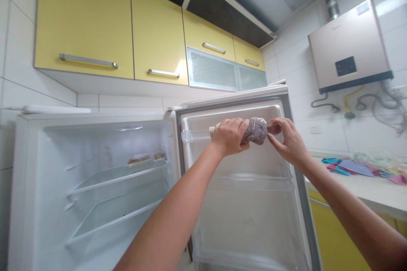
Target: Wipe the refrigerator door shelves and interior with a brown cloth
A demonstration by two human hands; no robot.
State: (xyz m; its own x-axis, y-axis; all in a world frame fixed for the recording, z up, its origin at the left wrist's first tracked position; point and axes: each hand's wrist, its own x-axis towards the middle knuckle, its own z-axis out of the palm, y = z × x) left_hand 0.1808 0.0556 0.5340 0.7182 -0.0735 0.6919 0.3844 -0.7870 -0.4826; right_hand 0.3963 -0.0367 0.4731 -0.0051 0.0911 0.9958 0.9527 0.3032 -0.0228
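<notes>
Held up before the open refrigerator door (241, 216), my left hand (229, 136) is wrapped round a speckled purple-brown bundle (257, 131). A pale, ridged end of it sticks out on the left side of my fist. What the bundle is made of or contains cannot be told. At its right end is my right hand (288, 139), with thumb and fingers curled together in a pinch. Something small and reddish-brown shows at those fingertips, too unclear to name. Behind both hands lies the upper door shelf (200, 136).
The refrigerator (34, 186) stands open on the left, its glass shelf (117, 178) bearing small packed food trays (140, 159). Yellow cabinets (85, 17) and a range hood (229, 12) hang above. On the right are a water heater (349, 46) and a counter (359, 192) with coloured cloths (356, 167).
</notes>
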